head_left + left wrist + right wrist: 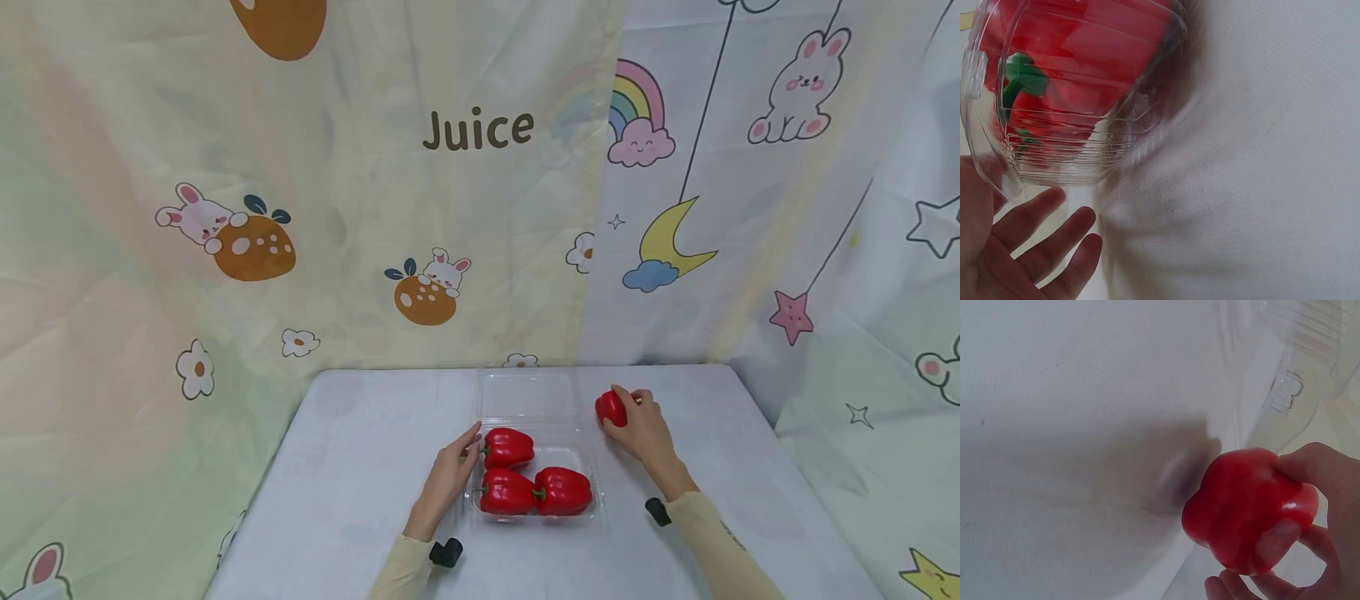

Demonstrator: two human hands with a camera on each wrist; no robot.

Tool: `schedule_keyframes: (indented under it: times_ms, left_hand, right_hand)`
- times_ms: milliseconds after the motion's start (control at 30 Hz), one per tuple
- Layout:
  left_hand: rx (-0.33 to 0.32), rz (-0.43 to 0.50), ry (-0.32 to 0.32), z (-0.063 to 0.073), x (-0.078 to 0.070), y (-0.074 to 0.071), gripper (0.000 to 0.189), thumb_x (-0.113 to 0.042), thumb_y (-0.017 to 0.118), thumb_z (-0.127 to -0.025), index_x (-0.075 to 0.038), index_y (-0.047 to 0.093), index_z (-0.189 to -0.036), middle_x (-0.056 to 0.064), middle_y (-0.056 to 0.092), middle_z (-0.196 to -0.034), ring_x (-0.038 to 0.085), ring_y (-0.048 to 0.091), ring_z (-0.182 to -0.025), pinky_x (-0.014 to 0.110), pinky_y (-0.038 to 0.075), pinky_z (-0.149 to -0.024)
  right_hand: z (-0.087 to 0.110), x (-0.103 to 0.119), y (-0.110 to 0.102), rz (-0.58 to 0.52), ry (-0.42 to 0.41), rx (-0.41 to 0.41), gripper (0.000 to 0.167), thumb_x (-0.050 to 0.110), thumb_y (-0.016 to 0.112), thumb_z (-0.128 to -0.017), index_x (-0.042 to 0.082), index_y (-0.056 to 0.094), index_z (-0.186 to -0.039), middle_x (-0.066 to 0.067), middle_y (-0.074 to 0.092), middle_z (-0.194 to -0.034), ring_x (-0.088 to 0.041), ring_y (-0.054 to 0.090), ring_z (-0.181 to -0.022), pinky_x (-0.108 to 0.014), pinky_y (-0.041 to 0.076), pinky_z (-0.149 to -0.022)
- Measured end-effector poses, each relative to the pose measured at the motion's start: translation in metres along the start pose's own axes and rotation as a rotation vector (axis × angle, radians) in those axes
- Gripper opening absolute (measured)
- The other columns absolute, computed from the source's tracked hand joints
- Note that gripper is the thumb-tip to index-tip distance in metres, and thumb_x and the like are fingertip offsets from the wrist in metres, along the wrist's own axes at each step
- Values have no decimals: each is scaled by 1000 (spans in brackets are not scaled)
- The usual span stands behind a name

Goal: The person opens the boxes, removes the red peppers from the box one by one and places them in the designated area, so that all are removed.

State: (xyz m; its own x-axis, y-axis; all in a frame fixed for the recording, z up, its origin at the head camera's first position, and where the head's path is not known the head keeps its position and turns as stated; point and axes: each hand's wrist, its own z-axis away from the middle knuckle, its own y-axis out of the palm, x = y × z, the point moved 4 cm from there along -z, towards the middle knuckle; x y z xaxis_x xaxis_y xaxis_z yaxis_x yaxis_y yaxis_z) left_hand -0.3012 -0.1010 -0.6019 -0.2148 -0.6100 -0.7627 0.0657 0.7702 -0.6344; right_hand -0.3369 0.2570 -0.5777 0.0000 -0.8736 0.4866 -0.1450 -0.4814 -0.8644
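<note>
A clear plastic clamshell box [480,507] lies on the table with its lid [525,395] folded back. Inside it are three red bell peppers with green stems: one at the back left [510,447], one at the front left [507,492] and one at the front right [564,491]. My left hand [448,468] is at the box's left side, its fingers loosely extended by the clear wall in the left wrist view. To the right of the lid, my right hand [639,425] grips another red bell pepper [1247,509] between thumb and fingers.
The box stands on a white-covered table [375,467]. Behind the table hangs a printed cloth [487,200] with rabbits, fruit and a rainbow. Black wrist cameras sit at the left cuff [446,552] and right cuff [657,512].
</note>
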Motion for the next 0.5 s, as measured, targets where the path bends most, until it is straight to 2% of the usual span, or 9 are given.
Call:
schedule_keyframes:
  times_ms: [233, 500]
  left_hand:
    - [0, -3, 0, -1, 1, 1, 46, -26, 51, -106, -16, 48, -151, 13, 65, -136, 25, 72, -107, 39, 61, -87]
    - [1, 6, -3, -1, 0, 1, 46, -26, 50, -106, -16, 47, -151, 13, 65, -136, 25, 72, -107, 40, 61, -89]
  right_hand:
    - [-4, -1, 7, 61, 42, -4, 77, 24, 78, -82, 8, 42, -147, -31, 39, -137, -51, 44, -122, -62, 56, -88]
    - [-6, 2, 13, 110, 55, -62, 78, 22, 80, -80, 6, 42, -146, -33, 39, -136, -52, 42, -123, -65, 54, -90]
